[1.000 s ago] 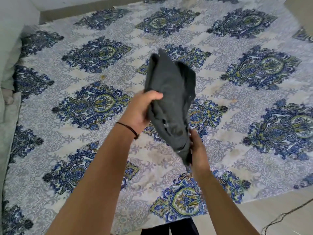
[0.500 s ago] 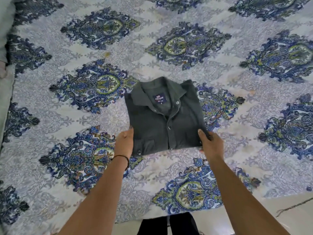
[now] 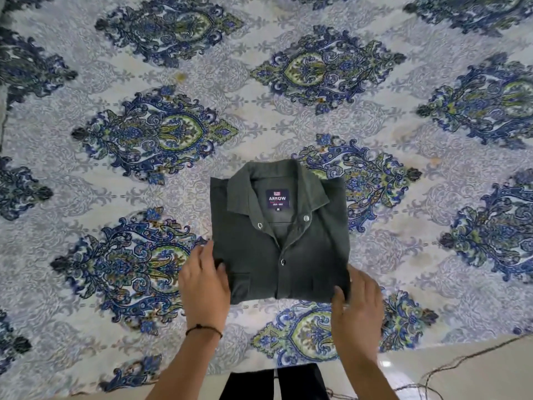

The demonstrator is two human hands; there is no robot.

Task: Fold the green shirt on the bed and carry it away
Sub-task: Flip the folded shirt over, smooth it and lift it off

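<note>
Flanking folded green shirt point(image 3: 302, 255), flat on bed point(image 3: 86, 183) nr front edge; left grip point(image 3: 204, 284) & right grip point(image 3: 359, 301) spread, thumbs on near corners; slide fingers under evenly, lift level, keep folds intact.

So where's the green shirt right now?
The green shirt lies folded flat on the patterned bedsheet, low in the middle of the head view, with the left hand at its near left corner and the right hand at its near right.
</note>
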